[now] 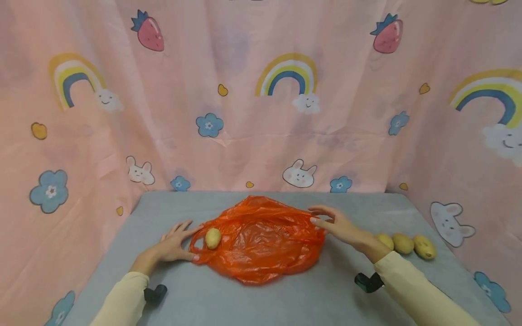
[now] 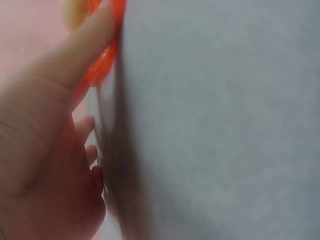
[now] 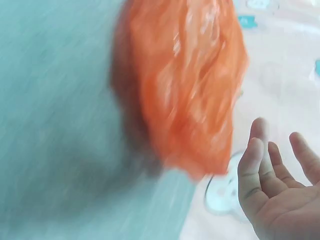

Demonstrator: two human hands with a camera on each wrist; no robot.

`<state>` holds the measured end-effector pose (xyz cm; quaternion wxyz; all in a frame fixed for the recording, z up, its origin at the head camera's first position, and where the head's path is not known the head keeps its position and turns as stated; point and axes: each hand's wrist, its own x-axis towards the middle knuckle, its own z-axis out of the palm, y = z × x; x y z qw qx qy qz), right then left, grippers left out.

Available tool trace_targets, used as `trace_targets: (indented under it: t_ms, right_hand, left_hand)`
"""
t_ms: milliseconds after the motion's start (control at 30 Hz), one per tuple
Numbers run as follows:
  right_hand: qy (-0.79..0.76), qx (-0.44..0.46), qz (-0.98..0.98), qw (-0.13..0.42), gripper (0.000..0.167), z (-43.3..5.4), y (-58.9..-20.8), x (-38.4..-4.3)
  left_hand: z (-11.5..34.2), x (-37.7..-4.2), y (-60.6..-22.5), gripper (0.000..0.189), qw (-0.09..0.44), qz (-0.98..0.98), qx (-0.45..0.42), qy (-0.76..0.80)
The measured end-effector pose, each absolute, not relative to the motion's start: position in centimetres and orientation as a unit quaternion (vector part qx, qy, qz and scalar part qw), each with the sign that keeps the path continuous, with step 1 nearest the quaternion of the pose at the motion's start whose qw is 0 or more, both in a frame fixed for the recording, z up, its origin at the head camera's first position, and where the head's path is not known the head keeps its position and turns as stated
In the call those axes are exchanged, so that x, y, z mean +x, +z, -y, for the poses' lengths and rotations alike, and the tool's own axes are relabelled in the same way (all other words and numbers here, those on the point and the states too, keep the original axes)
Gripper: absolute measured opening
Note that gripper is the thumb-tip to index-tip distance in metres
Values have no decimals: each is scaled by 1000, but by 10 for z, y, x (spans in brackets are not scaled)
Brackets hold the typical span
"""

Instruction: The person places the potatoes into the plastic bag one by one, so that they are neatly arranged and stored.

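An orange plastic bag (image 1: 265, 244) lies spread and crumpled on the table, its handle end to the left. One potato (image 1: 213, 238) rests on the bag beside the handle opening. At that end my left hand (image 1: 173, 244) has its thumb and fingers spread apart, touching the bag's edge; in the left wrist view the thumb (image 2: 75, 52) lies on the orange plastic. By the bag's right end is my right hand (image 1: 336, 224), fingers loosely extended. The right wrist view shows this hand (image 3: 280, 195) holding nothing, a gap between it and the bag (image 3: 185, 90).
Three potatoes (image 1: 403, 243) sit in a row at the right of the grey table (image 1: 285, 303), partly behind my right forearm. Dark wrist devices (image 1: 368, 282) show under both wrists. A pink patterned curtain (image 1: 244, 149) hangs behind and along both sides.
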<state>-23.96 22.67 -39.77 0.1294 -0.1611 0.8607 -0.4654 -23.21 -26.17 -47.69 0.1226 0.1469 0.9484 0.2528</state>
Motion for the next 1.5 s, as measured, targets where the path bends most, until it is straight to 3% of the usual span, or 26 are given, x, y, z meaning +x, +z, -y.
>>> trace_targets:
  t_ms: [900, 1500]
  right_hand:
    - [-379, -102, -914, 100, 65, -336, -422, -236]
    - [-349, -185, -916, 73, 68, -368, -439, -242]
  left_hand:
    - [264, -237, -482, 98, 123, -944, 152, 265]
    - [268, -235, -485, 96, 107, -943, 164, 269]
